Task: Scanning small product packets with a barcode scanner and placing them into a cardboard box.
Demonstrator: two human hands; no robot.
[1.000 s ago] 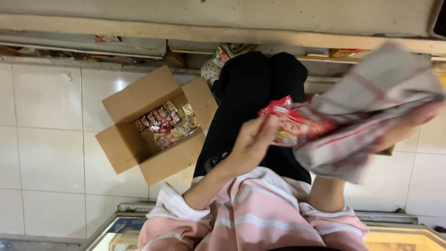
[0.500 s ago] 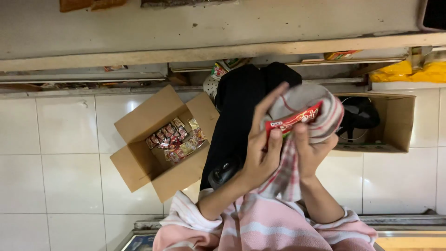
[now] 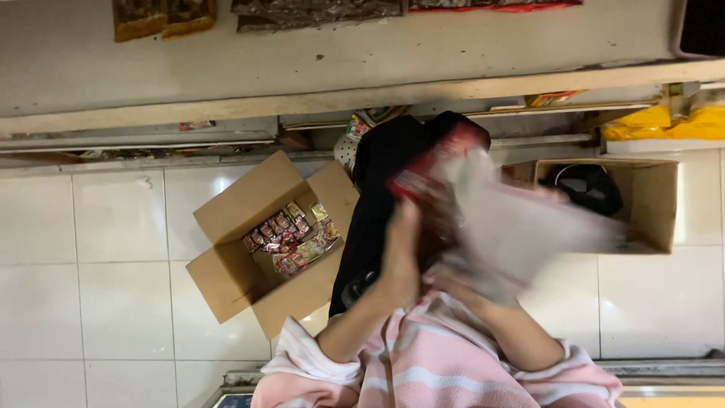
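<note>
Red snack packet (image 3: 434, 170) in left hand (image 3: 400, 253) grip (blurred), against pale cloth (image 3: 521, 227)

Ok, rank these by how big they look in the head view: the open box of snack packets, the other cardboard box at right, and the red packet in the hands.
1. open box of snack packets, largest.
2. cardboard box at right, somewhat smaller, partly hidden by the blurred cloth.
3. red packet, smallest, though blurred and nearer the camera.

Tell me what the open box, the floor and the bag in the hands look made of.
Open box: brown corrugated cardboard, matte, with folded flaps. Floor: white glazed tile, glossy, with grout lines. Bag: probably thin cloth or plastic, pale and limp; blur leaves it open. Left hand grips it.
</note>
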